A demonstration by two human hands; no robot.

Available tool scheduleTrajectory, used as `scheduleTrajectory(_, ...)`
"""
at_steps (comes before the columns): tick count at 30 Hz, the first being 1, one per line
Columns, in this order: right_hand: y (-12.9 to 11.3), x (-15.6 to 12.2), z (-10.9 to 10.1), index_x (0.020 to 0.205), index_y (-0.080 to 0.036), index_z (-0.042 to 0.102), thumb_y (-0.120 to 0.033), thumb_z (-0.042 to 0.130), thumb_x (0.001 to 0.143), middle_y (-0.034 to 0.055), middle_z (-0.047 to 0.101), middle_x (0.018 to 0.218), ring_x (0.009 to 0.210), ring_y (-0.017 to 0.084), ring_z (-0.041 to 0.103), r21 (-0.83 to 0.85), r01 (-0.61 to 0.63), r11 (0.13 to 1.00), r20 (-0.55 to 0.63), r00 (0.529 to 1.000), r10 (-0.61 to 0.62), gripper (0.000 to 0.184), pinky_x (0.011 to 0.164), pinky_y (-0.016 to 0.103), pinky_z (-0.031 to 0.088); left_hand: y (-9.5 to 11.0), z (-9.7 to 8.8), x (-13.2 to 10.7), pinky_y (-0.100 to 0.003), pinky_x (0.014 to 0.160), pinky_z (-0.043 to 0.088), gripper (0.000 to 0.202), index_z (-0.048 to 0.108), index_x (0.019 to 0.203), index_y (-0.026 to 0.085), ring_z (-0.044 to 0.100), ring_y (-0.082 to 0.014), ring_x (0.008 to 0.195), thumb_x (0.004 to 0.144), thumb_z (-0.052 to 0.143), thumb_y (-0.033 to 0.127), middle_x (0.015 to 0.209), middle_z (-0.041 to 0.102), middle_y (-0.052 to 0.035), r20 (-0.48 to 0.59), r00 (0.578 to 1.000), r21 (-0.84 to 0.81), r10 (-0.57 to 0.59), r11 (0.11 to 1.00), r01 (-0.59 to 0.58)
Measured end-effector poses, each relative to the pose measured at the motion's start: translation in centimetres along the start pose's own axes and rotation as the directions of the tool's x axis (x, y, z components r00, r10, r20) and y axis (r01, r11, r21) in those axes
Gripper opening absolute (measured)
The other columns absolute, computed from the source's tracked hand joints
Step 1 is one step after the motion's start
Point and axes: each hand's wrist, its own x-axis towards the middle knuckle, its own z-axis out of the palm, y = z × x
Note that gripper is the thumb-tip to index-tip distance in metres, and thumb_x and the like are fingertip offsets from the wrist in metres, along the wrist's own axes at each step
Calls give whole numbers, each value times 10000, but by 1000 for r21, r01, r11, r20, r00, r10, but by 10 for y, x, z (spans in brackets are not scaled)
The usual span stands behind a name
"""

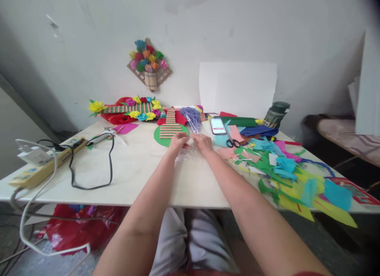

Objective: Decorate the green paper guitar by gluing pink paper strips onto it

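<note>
Both my hands meet at the middle of the white table (142, 177). My left hand (177, 142) and my right hand (203, 142) have their fingers pinched on a tangle of thin white string (187, 153) that lies on the table between them. Just beyond my hands sits a green paper disc with a striped stick panel (170, 132). A bundle of purple string (191, 116) lies behind it.
Coloured paper scraps (285, 169) cover the table's right side, with black scissors (233, 143) and a phone (218, 126). A glue gun (102, 137), its black cord and a power strip (44, 165) lie at left. Paper flower crafts (130, 108) line the back.
</note>
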Motion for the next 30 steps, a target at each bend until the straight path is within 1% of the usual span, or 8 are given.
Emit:
scheduleTrajectory(3, -3, -6, -1, 1167, -251, 567, -280, 342, 904, 53, 653, 967, 881, 168, 558, -7, 12, 1000, -3, 1000, -12, 348, 679, 243, 362, -6, 11, -6, -213, 460, 414, 353, 521, 952, 127, 514, -77, 435, 630, 642, 208, 667, 613, -8, 63, 998, -53, -24, 998, 27)
scheduleTrajectory(9, -6, -11, -1, 1119, -214, 587, -193, 377, 874, 66, 642, 989, 905, 169, 556, 24, 8, 1000, -8, 1000, -7, 324, 707, 236, 385, -10, 7, -15, -201, 369, 206, 326, 468, 515, 145, 318, -43, 317, 646, 653, 380, 349, 389, 50, 177, 981, 78, 77, 993, -92)
scheduleTrajectory(13, -1, -8, 4, 1020, -172, 630, -154, 360, 873, 76, 646, 986, 913, 152, 564, 140, -3, 990, -70, 997, 13, 308, 759, 230, 400, 3, -11, -29, -199, 391, 183, 337, 541, 641, 151, 260, -39, 339, 573, 689, 446, 372, 357, 65, 497, 860, -161, 114, 986, -38)
scheduleTrajectory(16, 3, -6, 6, 1055, -148, 615, -168, 349, 884, 80, 643, 1038, 948, 145, 564, 247, -44, 968, -154, 984, 84, 317, 809, 234, 399, 12, -25, -38, -207, 407, 204, 381, 496, 564, 168, 268, -46, 355, 518, 694, 491, 361, 342, 56, 499, 849, -265, 174, 963, -42)
scheduleTrajectory(19, 7, -7, 2, 1082, -156, 611, -178, 349, 884, 80, 632, 1088, 946, 151, 573, 294, -158, 943, -193, 956, 220, 329, 787, 240, 409, 14, -31, -37, -220, 411, 218, 377, 531, 538, 147, 336, -58, 381, 531, 681, 493, 421, 469, -4, 565, 821, -121, 85, 992, -20)
scheduleTrajectory(22, 7, -9, -3, 1069, -200, 629, -189, 359, 881, 59, 661, 1024, 864, 157, 592, 266, -254, 930, -185, 933, 308, 329, 714, 241, 413, 10, -27, -31, -217, 395, 214, 416, 586, 574, 114, 371, -54, 403, 651, 590, 523, 525, 556, -47, 460, 887, 52, 42, 996, -74)
scheduleTrajectory(25, 5, -12, -4, 1074, -235, 627, -211, 388, 876, 41, 672, 970, 848, 154, 580, 185, -156, 970, -189, 963, 191, 311, 693, 235, 400, 4, -17, -26, -195, 387, 260, 340, 604, 698, 120, 416, -48, 420, 645, 637, 455, 591, 564, -12, 217, 970, 92, 112, 987, -135)
scheduleTrajectory(30, -2, -13, -2, 1065, -199, 621, -246, 386, 893, 71, 655, 904, 867, 177, 543, 13, 93, 996, -182, 979, -89, 296, 678, 251, 384, -3, -1, -27, -209, 436, 400, 502, 511, 979, 149, 505, -65, 443, 553, 735, 292, 741, 610, -5, 247, 969, -98, 25, 995, 0)
